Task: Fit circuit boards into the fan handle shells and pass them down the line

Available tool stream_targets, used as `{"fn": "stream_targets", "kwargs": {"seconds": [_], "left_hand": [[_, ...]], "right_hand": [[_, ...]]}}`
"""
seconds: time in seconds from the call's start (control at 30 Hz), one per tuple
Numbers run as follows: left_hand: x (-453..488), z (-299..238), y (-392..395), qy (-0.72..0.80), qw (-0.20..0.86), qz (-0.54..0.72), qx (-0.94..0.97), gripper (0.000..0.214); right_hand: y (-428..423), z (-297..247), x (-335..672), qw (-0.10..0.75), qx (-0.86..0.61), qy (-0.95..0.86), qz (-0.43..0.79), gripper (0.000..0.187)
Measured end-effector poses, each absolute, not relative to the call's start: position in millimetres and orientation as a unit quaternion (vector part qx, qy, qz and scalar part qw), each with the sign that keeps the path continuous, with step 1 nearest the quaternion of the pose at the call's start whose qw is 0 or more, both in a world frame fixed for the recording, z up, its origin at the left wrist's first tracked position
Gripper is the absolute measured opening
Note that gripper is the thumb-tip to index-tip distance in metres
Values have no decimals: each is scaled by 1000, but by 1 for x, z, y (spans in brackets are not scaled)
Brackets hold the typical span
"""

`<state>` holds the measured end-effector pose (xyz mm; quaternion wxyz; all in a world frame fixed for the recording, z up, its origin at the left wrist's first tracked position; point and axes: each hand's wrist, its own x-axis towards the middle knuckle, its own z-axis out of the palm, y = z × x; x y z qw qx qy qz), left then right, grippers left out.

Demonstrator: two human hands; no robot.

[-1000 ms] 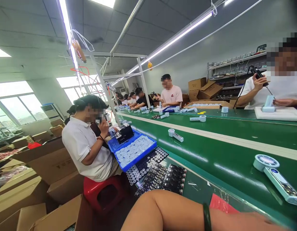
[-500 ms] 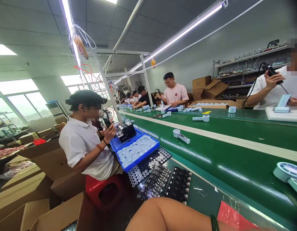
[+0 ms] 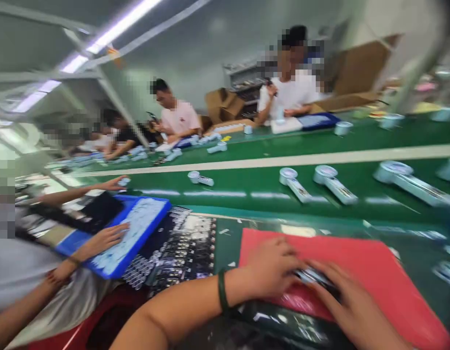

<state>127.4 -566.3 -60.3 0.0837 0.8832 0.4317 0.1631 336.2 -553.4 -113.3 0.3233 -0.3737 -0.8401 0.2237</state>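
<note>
In the head view my left hand (image 3: 270, 267) wears a dark green bangle (image 3: 222, 290) at the wrist and curls its fingers at the left end of a dark, shiny piece (image 3: 318, 278). From the other side my right hand (image 3: 351, 299) closes its thumb and fingers around the same piece. Blur and the fingers hide what kind of thing it is. Both hands are over a red sheet (image 3: 371, 272) on the green bench. Glossy black plastic (image 3: 283, 316) lies along the near edge, below the hands.
Circuit board panels (image 3: 184, 248) lie left of my arm. Beyond them a co-worker's hand (image 3: 104, 240) reaches into a blue tray (image 3: 161, 214) of pale parts. Several light-blue handheld devices (image 3: 334, 184) rest on the green conveyor (image 3: 243, 180). Other people sit across it.
The view has swung right and down. My hands and the red sheet have come into view. The neighbouring co-worker now has one hand in the tray and the other over the conveyor.
</note>
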Motion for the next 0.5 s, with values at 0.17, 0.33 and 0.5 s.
{"fn": "stream_targets", "kwargs": {"seconds": [0.17,0.33,0.5], "left_hand": [[128,-59,-562,438,129,213,864,27],[128,-52,-564,417,112,178,884,32],[130,-48,-558,424,112,176,881,26]], "right_hand": [[-559,-100,337,274,-437,-806,293,31],[-565,-98,334,271,-417,-830,252,38],[-563,-101,332,277,-433,-825,234,34]]}}
